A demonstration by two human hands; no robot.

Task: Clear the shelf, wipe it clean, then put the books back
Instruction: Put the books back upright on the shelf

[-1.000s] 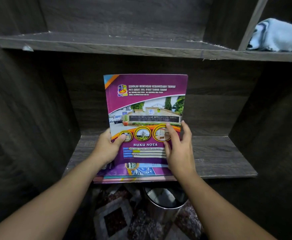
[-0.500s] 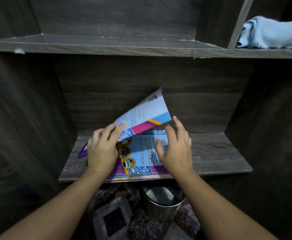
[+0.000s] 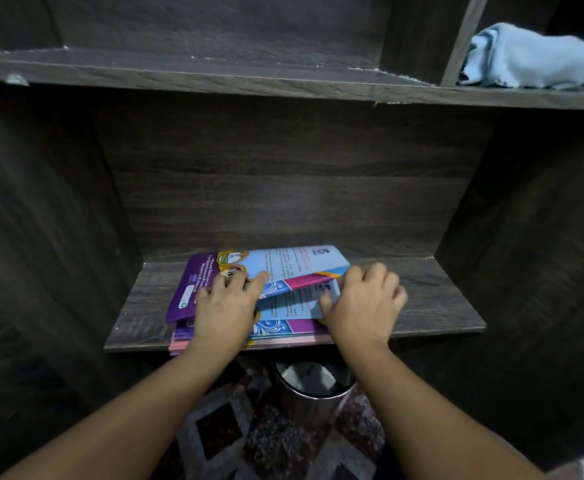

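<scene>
A stack of thin notebooks lies flat on the lower shelf board (image 3: 422, 306), its front edge slightly over the lip. The top notebook (image 3: 294, 265) shows a light blue back cover and sits askew, its right side raised a little above the one below. A purple notebook (image 3: 193, 289) sticks out at the left of the stack. My left hand (image 3: 228, 306) rests on the stack, with its fingers pressing on the top notebook's left part. My right hand (image 3: 363, 303) has its fingers curled round the top notebook's right edge, the thumb on the cover beneath.
A crumpled light blue cloth (image 3: 533, 57) lies on the upper shelf at the right, beyond a vertical divider. Below the lower shelf stand a round metal bin (image 3: 315, 379) and a patterned rug (image 3: 283, 445). Dark wooden walls close in on both sides.
The notebook that stood upright with its purple front facing me has been tipped back and laid face down on the stack. Both hands followed it down.
</scene>
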